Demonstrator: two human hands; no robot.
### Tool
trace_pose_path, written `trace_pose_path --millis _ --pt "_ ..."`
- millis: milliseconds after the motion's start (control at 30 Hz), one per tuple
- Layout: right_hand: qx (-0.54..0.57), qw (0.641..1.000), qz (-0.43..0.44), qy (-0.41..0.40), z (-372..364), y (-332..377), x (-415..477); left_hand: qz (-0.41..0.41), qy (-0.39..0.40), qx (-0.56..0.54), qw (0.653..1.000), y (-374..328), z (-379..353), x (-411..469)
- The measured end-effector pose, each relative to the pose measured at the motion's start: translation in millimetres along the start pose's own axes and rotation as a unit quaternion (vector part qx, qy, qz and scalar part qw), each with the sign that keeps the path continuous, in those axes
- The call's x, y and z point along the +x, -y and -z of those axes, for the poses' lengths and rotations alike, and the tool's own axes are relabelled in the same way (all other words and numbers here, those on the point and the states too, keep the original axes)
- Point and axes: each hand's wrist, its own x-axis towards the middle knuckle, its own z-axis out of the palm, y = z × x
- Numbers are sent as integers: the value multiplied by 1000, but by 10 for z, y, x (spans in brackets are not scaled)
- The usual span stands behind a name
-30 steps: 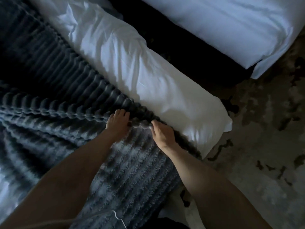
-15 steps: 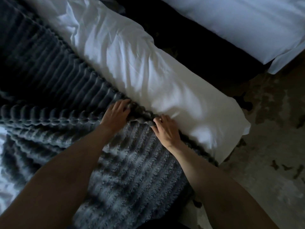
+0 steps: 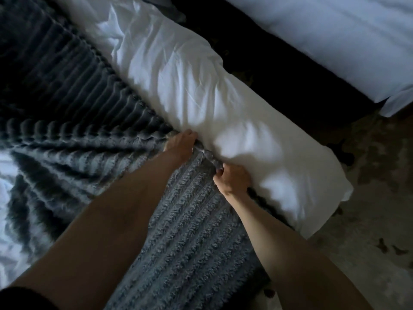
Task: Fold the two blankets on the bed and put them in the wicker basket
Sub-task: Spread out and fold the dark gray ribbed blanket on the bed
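Observation:
A grey ribbed fleece blanket (image 3: pixel 73 121) covers the left half of the bed, with its fuzzier underside turned up in the middle. Both hands sit at its edge where it meets a white pillow. My left hand (image 3: pixel 180 146) grips the blanket edge with fingers curled over it. A little lower right, my right hand (image 3: pixel 232 179) pinches the same edge in a closed fist. The dim light hides any second blanket, and no wicker basket is in view.
A long white pillow (image 3: pixel 201 104) lies diagonally along the blanket's edge. A second white pillow (image 3: pixel 335 41) lies at the top right across a dark gap. Mottled floor (image 3: pixel 368 209) shows on the right. White sheet (image 3: pixel 9 198) shows at the far left.
Both hands have slid along the blanket edge toward the pillow. My right hand has gone from fingers laid over the edge to a closed pinch on it.

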Motion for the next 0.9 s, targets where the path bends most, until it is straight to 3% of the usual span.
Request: trace_pose_path --millis 100,267,433,533,700,800,900 --pt "-25 1000 17 -5 3 74 18 24 15 -26 999 69 -156 -79" --pt "-15 992 126 -21 26 350 131 48 -45 -26 997 403 -105 -224" --pt "-68 973 219 -39 -44 750 300 194 -35 11 980 907 47 -414" --pt "-65 976 205 -38 -88 819 377 236 -22 -7 971 1065 122 -362" --pt "-2 994 97 45 -49 746 490 161 -45 -25 986 862 211 36" --pt "70 987 112 96 -11 821 567 157 -39 -25 987 833 104 16" --pt "165 970 121 135 -3 992 571 121 -127 -100 979 952 -87 -423"
